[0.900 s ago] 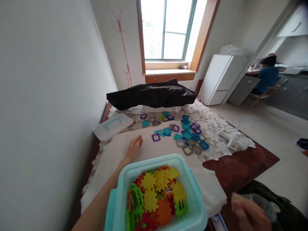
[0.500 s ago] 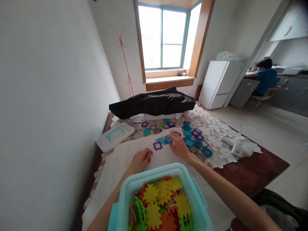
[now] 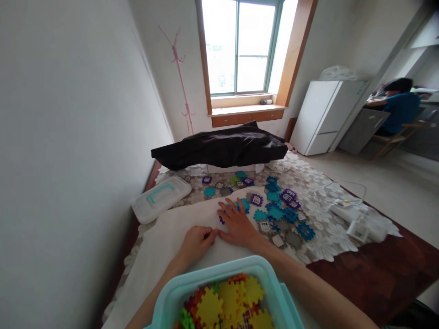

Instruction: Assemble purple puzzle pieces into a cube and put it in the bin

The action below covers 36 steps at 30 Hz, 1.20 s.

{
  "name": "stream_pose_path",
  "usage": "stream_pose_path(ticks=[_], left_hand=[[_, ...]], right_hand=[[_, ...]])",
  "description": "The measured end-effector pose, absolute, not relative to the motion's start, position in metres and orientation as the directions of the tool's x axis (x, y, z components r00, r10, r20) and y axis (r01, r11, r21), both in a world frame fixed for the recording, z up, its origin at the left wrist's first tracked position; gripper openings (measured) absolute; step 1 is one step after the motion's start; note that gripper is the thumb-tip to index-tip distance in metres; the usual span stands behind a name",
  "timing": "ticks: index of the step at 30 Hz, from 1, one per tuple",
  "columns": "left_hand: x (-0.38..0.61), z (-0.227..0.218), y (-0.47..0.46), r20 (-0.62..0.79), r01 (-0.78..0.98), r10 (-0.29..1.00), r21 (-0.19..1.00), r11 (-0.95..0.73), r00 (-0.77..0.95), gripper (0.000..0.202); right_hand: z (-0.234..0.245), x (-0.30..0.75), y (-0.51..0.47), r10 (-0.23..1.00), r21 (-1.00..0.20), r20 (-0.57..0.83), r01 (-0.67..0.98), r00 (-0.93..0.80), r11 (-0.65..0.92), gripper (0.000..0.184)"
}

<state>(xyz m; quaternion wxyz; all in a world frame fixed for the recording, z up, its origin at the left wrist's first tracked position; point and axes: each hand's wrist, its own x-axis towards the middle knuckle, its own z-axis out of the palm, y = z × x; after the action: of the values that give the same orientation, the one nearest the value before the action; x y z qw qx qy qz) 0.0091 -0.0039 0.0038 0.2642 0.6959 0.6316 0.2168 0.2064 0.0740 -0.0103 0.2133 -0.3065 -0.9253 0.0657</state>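
Spreading your right hand (image 3: 238,225) flat on the white cloth (image 3: 178,237), fingertips over a purple interlocking tile (image 3: 222,220); your left hand (image 3: 195,244) curls just beside it, grip unclear; teal and purple tiles (image 3: 274,210) lie center right, aqua tub (image 3: 206,278) of yellow tiles (image 3: 229,292) bottom center

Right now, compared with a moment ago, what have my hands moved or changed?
Your right hand has come in from the lower right and now lies spread on the white cloth, close beside your left hand, its fingers by a purple piece. It shows no clear grip on anything. The blue box of colored pieces stayed in front of you, and the loose pieces beyond stayed scattered.
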Motion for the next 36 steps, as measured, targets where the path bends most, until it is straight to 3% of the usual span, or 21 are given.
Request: stream_pose_path(ticks=[4,9,13,15,18,21,24,27,31,36], left_hand=[[0.008,0.002,0.0,0.021,0.712,0.999,0.7,-0.05,0.049,0.041],[0.005,-0.003,0.002,0.056,0.545,0.998,0.838,-0.027,-0.036,0.03],[0.01,-0.007,0.003,0.004,0.179,0.993,0.984,0.017,-0.12,0.035],[0.014,-0.007,0.004,-0.029,-0.049,0.988,0.999,0.022,-0.15,0.04],[0.015,-0.003,0.003,-0.126,-0.335,0.976,0.94,0.061,-0.177,0.043],[0.011,0.005,0.0,-0.28,-0.572,0.96,0.782,0.246,0.03,0.039],[0.007,0.011,-0.004,-0.311,-0.641,0.916,0.655,0.401,0.255,0.034],[0.005,0.012,-0.003,-0.364,-0.68,0.901,0.6,0.422,0.238,0.03],[0.002,0.012,0.001,-0.45,-0.758,0.883,0.527,0.384,0.135,0.028],[-0.005,0.007,0.001,-0.456,-0.801,0.883,0.485,0.352,0.111,0.035]], right_hand=[[-0.009,0.215,0.085,0.607,-0.247,0.349,0.554,-0.714,0.795,0.069],[-0.013,0.222,0.092,0.619,-0.275,0.339,0.555,-0.708,0.785,0.059],[-0.016,0.217,0.088,0.644,-0.316,0.362,0.562,-0.674,0.765,0.048],[-0.015,0.214,0.087,0.619,-0.324,0.394,0.527,-0.68,0.786,0.045],[-0.016,0.213,0.085,0.591,-0.367,0.486,0.463,-0.644,0.807,0.041],[-0.017,0.211,0.084,0.575,-0.439,0.568,0.374,-0.589,0.817,0.039],[-0.014,0.202,0.083,0.51,-0.461,0.589,0.257,-0.627,0.849,0.043],[-0.002,0.183,0.096,0.428,-0.426,0.566,0.194,-0.705,0.884,0.043],[0.019,0.141,0.149,0.536,-0.45,0.513,0.322,-0.67,0.833,0.036],[0.018,0.088,0.221,0.702,-0.428,0.261,0.573,-0.662,0.699,0.034]])
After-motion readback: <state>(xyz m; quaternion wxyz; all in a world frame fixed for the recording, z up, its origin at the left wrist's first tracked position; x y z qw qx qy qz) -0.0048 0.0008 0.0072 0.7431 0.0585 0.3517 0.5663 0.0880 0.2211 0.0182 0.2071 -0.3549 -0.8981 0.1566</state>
